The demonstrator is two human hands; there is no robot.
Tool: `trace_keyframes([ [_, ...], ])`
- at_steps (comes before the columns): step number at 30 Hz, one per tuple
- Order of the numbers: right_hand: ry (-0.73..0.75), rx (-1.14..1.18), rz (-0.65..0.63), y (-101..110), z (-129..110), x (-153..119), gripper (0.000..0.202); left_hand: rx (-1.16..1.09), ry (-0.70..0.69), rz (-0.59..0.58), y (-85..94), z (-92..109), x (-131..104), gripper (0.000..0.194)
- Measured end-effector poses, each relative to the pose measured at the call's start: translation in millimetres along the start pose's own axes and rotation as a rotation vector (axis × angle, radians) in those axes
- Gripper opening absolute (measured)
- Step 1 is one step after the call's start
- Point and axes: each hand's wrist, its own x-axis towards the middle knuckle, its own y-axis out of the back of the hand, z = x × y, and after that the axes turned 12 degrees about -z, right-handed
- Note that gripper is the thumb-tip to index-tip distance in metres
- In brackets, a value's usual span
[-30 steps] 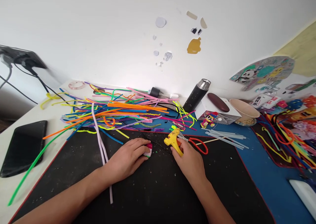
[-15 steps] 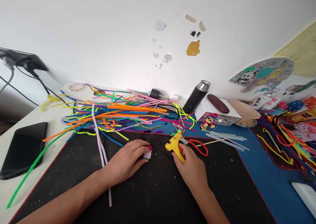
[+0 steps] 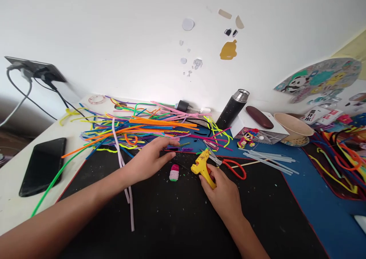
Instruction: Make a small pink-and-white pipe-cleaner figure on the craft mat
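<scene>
My right hand (image 3: 221,186) is wrapped round the handle of a yellow hot glue gun (image 3: 203,167), its nozzle end pointing away from me. My left hand (image 3: 153,158) holds nothing; its fingers are stretched out and apart, over the near edge of the pipe cleaner pile (image 3: 143,131). Just below its fingertips, a small pink, lilac and green piece (image 3: 174,173) lies on the black mat (image 3: 183,221). Long pale lilac pipe cleaners (image 3: 121,162) pass under my left wrist. Scissors with red handles (image 3: 236,169) lie beyond the glue gun, partly hidden by it.
Translucent glue sticks (image 3: 268,160) lie at the right near a small colourful figure (image 3: 247,138). Behind them stand a black thermos (image 3: 232,110), a white box (image 3: 259,127) and a beige bowl (image 3: 293,127). A black phone (image 3: 42,167) rests at the left.
My left hand has let go of the small pink and lilac piece and moved up and away from it. The glue gun stays in my right hand. The view has shifted slightly.
</scene>
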Motion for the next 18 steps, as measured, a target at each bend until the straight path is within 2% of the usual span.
trace_keyframes([
  [5,0.026,0.007,0.053,-3,2,-3,0.037,0.183,-0.100,-0.053,-15.8,0,36,0.030],
  [11,0.037,0.033,0.096,-10,5,-6,0.037,0.441,-0.190,-0.227,-35.2,12,80,0.037],
  [18,0.002,0.208,0.115,-10,5,-7,0.036,0.495,-0.209,-0.311,-54.2,10,111,0.032],
])
